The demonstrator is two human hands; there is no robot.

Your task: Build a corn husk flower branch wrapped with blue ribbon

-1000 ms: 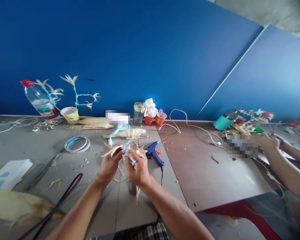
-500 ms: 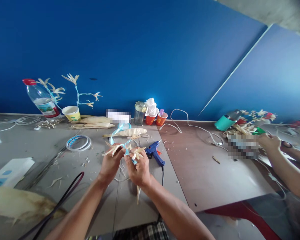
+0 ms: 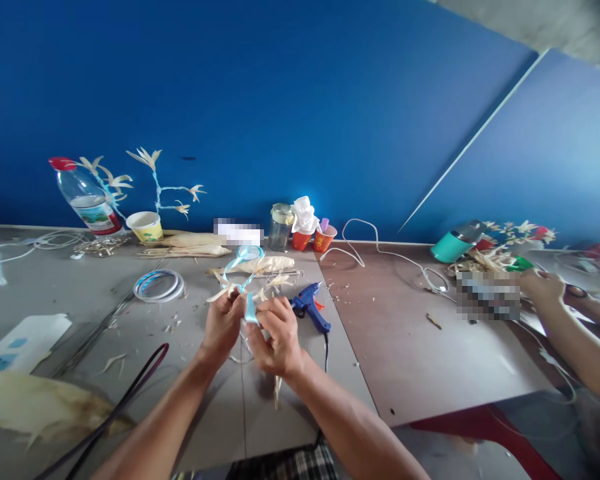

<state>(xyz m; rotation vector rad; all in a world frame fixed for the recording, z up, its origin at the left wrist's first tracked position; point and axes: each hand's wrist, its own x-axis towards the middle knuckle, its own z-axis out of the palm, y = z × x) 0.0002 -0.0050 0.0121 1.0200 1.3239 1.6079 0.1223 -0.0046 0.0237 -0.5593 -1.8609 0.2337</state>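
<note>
Two bare hands at work over the middle of a grey desk [image 3: 55, 287], near its front edge.

1. Left hand [image 3: 223, 323]: fingers closed tight round the stem of a husk sprig [image 3: 219, 293], whose pale dry petals fan out to either side above the knuckles.
2. Right hand [image 3: 279, 337]: just beside the left, fingers pinched narrow on a light blue ribbon [image 3: 251, 311]. The ribbon stands up between the two hands and trails back to a blue ribbon roll [image 3: 249, 253] lying farther in on the desk.
3. Blue glue gun [image 3: 310, 305]: on the desk just right of the right hand, its dark cord running toward the desk's front edge.
4. Ring of tape [image 3: 159, 285]: flat on the desk, left of the hands and apart from them.
5. Back row by the blue wall: a tilted plastic bottle [image 3: 87, 200] with a red cap, a yellow cup [image 3: 147, 227] holding a finished branch [image 3: 156, 187] of husk flowers, a glass jar [image 3: 280, 227] and two red cups [image 3: 312, 239].
6. Front left: a large corn husk [image 3: 40, 407], a black cable [image 3: 123, 397] lying across it, and a white box [image 3: 30, 337].
7. Far right: another person's hand [image 3: 543, 287] beside a teal cup [image 3: 450, 245] and a heap of husk pieces. A white cable [image 3: 380, 253] loops over the brown board between the two workers.
</note>
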